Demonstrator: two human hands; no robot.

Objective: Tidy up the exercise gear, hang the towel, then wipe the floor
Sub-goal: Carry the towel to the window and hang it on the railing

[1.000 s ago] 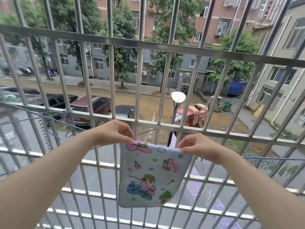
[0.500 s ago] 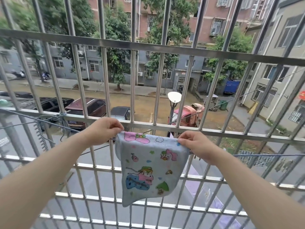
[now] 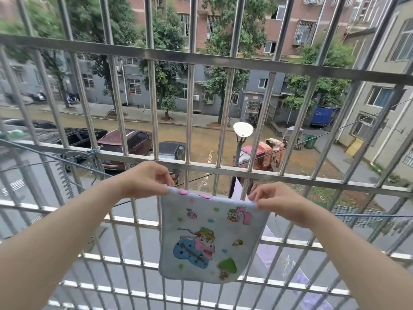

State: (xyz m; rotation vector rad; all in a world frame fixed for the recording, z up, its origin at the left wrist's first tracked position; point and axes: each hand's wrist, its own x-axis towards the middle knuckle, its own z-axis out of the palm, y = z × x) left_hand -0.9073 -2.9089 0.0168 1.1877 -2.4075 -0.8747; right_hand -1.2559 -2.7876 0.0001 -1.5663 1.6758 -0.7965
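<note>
steel window bars (image 3: 290, 176) behind – l hand (image 3: 145, 180) & r hand (image 3: 277, 202) each pinch towel (image 3: 210, 238) top corners; best keep edge btwn grips taut, level.

Bare L hand (image 3: 145, 179) & R hand (image 3: 279, 203), forearms (image 3: 67, 231) bare throughout.

Two bare forearms are seen reaching forward and inward, the left forearm (image 3: 67, 231) from the bottom left corner and the right forearm (image 3: 346, 253) from the bottom right. Both wrists are held nearly straight. The left hand (image 3: 145, 180) is held a little higher than the right hand (image 3: 277, 202), and the two are kept well apart. On each hand the fingers (image 3: 166, 176) are curled down, and the top corners of a towel (image 3: 207, 233) are pinched between them.
</note>
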